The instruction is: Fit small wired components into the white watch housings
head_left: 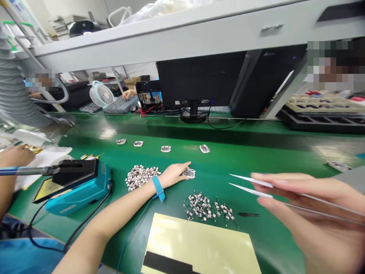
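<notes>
Circuit board (188,174) lies on the green desk (273,152) under the fingertips of the left hand (172,176) (steadying, not gripping), while the fingers of the right hand (319,205) pinch fine tweezers (251,181) close to their tips.

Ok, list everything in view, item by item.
small circuit boards: six, silver and dark, four in a row on the mat, one at the left hand's fingertips, one far right
loose components: two piles, silver and dark, beside the left hand
green mat: one, green, under everything
soldering station: one, teal and black, left
soldering iron: one, blue grip, at the station's stand
sheet: one, pale yellow and black, front
monitor: one, black, rear
desk fan: one, white, rear left
co-worker's hand: one, far left
tweezers: one pair, white, in the right hand
wrist strap: one, blue, left wrist
left hand: open, on the mat
right hand: gripping the tweezers
</notes>
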`<state>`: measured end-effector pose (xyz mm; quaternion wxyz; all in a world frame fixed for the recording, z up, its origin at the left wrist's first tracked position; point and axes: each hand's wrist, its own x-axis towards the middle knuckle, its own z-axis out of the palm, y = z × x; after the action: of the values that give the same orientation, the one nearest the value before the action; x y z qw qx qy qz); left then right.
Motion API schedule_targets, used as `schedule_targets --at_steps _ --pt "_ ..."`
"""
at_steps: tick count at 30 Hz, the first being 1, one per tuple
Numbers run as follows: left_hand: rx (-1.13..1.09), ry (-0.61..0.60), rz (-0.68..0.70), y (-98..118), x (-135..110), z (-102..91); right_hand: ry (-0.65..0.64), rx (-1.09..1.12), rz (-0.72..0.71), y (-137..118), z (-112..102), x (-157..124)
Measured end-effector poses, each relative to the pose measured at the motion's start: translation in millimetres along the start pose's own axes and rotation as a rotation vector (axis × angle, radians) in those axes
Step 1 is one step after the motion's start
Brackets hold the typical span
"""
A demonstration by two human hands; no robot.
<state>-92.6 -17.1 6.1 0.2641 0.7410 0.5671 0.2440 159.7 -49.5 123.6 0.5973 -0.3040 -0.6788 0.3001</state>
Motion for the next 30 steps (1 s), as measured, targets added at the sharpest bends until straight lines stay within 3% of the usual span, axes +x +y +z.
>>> schedule_targets --at_steps 3,8,12,19,22,25,30 --pt "-0.039 0.097 0.014 15.4 -2.1 -1.3 -0.046 -0.120 0.036 -11.1 12.7 3.5" --pt "-0.168 0.253 0.140 86.5 -25.3 -22.4 -0.314 -0.138 0.029 4.3 14.0 9.3" --pt "-0.288 0.401 0.265 125.8 -47.0 -29.7 -0.340 -0.039 0.027 4.7 13.4 5.1" --pt "-0.446 0.445 0.376 132.4 -59.4 -26.7 -0.339 0.051 0.010 -12.6 11.3 -4.8" --pt "-0.482 0.451 0.423 133.9 -61.4 -26.2 -0.273 0.056 0.060 -19.6 10.7 -5.5" --pt "-0.494 0.464 0.434 135.3 -61.8 -26.3 -0.286 0.032 0.102 -21.1 9.7 -4.8" --pt "-0.465 0.482 0.478 134.6 -60.8 -26.6 -0.316 0.065 0.035 -18.6 9.5 -7.6"
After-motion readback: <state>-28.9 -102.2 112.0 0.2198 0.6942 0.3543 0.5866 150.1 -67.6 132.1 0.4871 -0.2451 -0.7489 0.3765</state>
